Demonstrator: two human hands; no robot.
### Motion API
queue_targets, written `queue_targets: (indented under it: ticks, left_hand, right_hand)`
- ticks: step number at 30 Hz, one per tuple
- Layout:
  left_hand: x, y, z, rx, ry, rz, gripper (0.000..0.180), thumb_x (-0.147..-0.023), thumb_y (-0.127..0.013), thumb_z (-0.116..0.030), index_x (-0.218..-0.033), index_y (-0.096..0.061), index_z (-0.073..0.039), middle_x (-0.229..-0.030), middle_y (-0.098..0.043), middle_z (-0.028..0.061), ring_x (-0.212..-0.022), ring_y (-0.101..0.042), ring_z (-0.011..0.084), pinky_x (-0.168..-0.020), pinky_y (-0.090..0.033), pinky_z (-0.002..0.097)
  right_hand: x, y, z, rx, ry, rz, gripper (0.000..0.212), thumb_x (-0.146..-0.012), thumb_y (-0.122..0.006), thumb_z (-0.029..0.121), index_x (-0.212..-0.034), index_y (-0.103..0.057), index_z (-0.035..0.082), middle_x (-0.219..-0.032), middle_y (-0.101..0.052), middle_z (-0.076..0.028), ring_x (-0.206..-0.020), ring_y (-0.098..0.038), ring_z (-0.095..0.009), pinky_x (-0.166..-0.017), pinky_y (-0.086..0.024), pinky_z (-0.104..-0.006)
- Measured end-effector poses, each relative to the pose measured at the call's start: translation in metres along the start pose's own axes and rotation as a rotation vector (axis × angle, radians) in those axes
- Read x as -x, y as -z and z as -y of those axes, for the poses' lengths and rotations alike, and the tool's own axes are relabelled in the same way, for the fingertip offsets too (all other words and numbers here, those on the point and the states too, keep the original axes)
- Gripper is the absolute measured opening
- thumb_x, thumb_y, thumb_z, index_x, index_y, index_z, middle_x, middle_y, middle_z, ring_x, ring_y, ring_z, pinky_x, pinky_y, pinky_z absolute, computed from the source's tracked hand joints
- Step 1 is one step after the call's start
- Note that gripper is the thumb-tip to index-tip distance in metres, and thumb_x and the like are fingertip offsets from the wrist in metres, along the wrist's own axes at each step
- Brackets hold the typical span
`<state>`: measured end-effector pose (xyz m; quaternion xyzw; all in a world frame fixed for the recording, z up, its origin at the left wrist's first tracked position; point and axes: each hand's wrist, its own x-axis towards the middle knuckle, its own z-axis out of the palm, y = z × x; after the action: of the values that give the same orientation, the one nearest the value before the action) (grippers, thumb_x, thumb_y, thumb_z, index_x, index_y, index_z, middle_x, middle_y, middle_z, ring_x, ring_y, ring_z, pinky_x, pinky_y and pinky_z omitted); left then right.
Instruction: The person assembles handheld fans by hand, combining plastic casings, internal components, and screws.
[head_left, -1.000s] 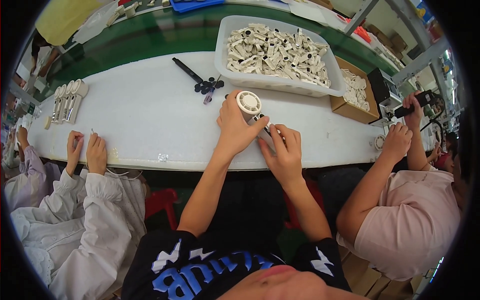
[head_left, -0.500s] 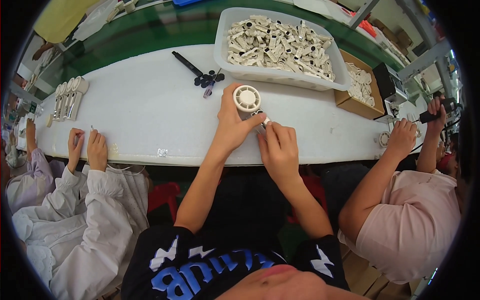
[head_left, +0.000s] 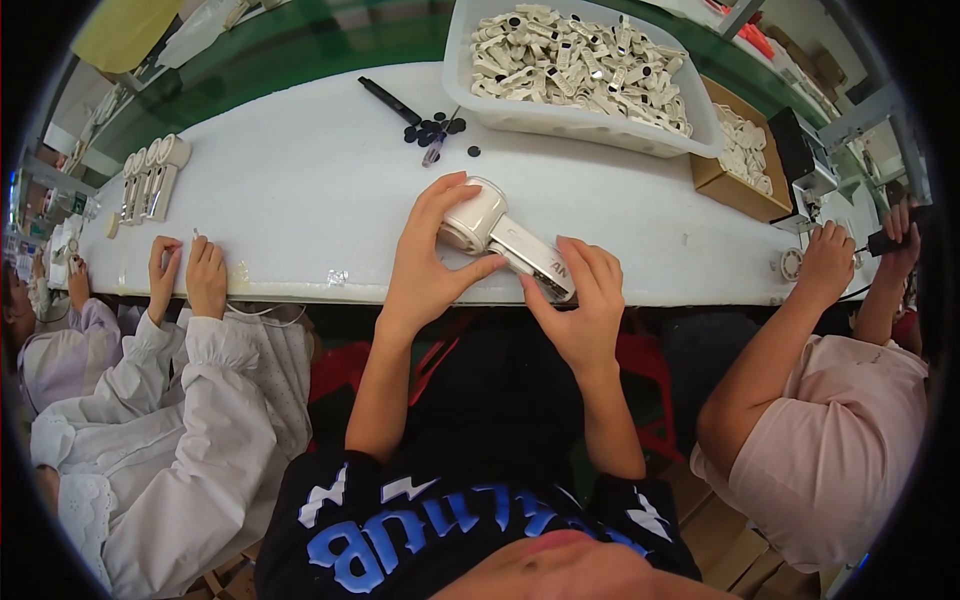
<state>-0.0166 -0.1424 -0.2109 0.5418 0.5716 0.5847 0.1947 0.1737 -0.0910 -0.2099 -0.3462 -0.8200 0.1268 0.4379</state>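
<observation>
I hold a cream-white hand-held device (head_left: pixel 495 236) with a round head and a straight handle, lying tilted over the near edge of the white table (head_left: pixel 300 190). My left hand (head_left: pixel 428 255) wraps the round head end. My right hand (head_left: pixel 583 300) grips the handle end at the lower right. Small black round parts (head_left: pixel 432 130) and a black pen-like tool (head_left: pixel 390 101) lie on the table just beyond the device.
A large white bin (head_left: pixel 580 125) of cream parts stands at the back, a cardboard box (head_left: pixel 738 165) of parts to its right. A person in white (head_left: pixel 185 275) works at my left, a person in pink (head_left: pixel 830 265) at my right. Finished devices (head_left: pixel 150 180) lie far left.
The device's round head, which faced up before, has been turned onto its side. Both hands have shifted a little toward the table's near edge with it.
</observation>
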Motion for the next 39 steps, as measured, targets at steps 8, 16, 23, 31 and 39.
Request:
queue_targets:
  ticks: [8,16,23,31,39]
  left_hand:
    - [0.003,-0.006,0.002,-0.052,-0.005,-0.006,0.075,-0.067,-0.086,-0.003,-0.133,-0.052,-0.003,-0.149,-0.041,0.0166,-0.134,-0.045,0.0288,-0.108,-0.042,0.0392]
    - [0.003,0.000,-0.003,-0.175,-0.014,0.012,0.079,-0.062,-0.087,-0.002,-0.134,-0.052,-0.002,-0.145,-0.047,0.0160,-0.132,-0.048,0.0281,-0.108,-0.043,0.0382]
    - [0.007,-0.003,0.001,-0.180,-0.098,-0.093,0.077,-0.065,-0.085,-0.001,-0.134,-0.051,-0.001,-0.140,-0.051,0.0158,-0.127,-0.052,0.0280,-0.106,-0.044,0.0378]
    - [0.002,0.015,-0.011,0.531,0.190,-0.544,0.074,-0.072,-0.078,0.006,-0.137,-0.043,0.005,-0.123,-0.057,0.0150,-0.114,-0.057,0.0251,-0.094,-0.051,0.0373]
    - [-0.059,0.175,0.003,-0.401,0.219,-0.479,0.067,-0.067,-0.074,-0.006,-0.129,-0.052,0.004,-0.106,-0.066,0.0152,-0.090,-0.068,0.0279,-0.078,-0.055,0.0347]
  right_hand:
    - [-0.001,-0.003,-0.003,-0.055,-0.021,0.028,0.043,-0.066,-0.084,0.009,-0.104,-0.068,-0.003,-0.100,-0.067,-0.014,-0.093,-0.061,-0.029,-0.079,-0.052,-0.0364]
    - [0.001,-0.005,-0.005,-0.024,-0.022,0.035,0.044,-0.065,-0.084,0.010,-0.103,-0.068,-0.003,-0.099,-0.067,-0.014,-0.089,-0.062,-0.029,-0.076,-0.052,-0.0361]
    - [-0.009,-0.002,-0.001,-0.050,-0.051,0.039,0.045,-0.065,-0.085,0.011,-0.104,-0.068,-0.004,-0.098,-0.067,-0.015,-0.087,-0.062,-0.029,-0.076,-0.053,-0.0357]
    - [-0.014,-0.044,0.049,-0.285,-0.247,0.104,0.046,-0.071,-0.087,0.022,-0.106,-0.068,-0.001,-0.099,-0.068,-0.012,-0.085,-0.064,-0.020,-0.072,-0.051,-0.0308]
    - [-0.103,-0.012,0.006,-0.405,-0.123,0.066,0.040,-0.077,-0.081,0.025,-0.109,-0.070,0.003,-0.103,-0.071,-0.006,-0.085,-0.063,-0.013,-0.067,-0.047,-0.0274]
